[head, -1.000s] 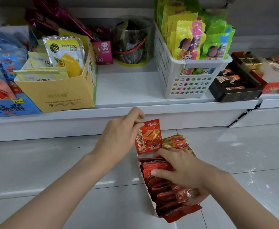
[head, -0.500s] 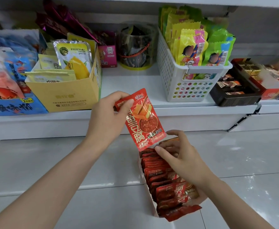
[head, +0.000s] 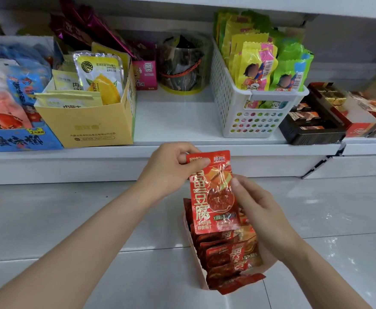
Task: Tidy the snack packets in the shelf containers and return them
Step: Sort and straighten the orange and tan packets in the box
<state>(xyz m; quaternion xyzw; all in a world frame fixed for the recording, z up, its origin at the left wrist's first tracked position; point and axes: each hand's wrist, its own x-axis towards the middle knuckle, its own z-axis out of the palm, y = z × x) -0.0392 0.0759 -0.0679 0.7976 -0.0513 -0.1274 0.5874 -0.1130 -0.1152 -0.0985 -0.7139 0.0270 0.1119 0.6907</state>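
A red snack packet (head: 211,195) hangs upright over an open white box (head: 196,267) that stands on the floor, filled with several more red packets (head: 222,257). My left hand (head: 171,168) pinches the packet's top left corner between thumb and fingers. My right hand (head: 258,210) holds the packet's right edge, thumb on its front, fingers behind it. The lower part of the box is partly hidden by my right hand and wrist.
On the white shelf (head: 173,121) stand a yellow carton (head: 89,126) of packets, a white perforated basket (head: 256,112) with yellow and green packets, a clear tub (head: 182,65), a black tray (head: 311,128) and a blue box (head: 19,139). Glossy white floor tiles (head: 71,219) surround the box.
The red packet has come down and to the right, from beside the shelf edge to above the box. My right hand left the packets in the box and took the packet's right edge.
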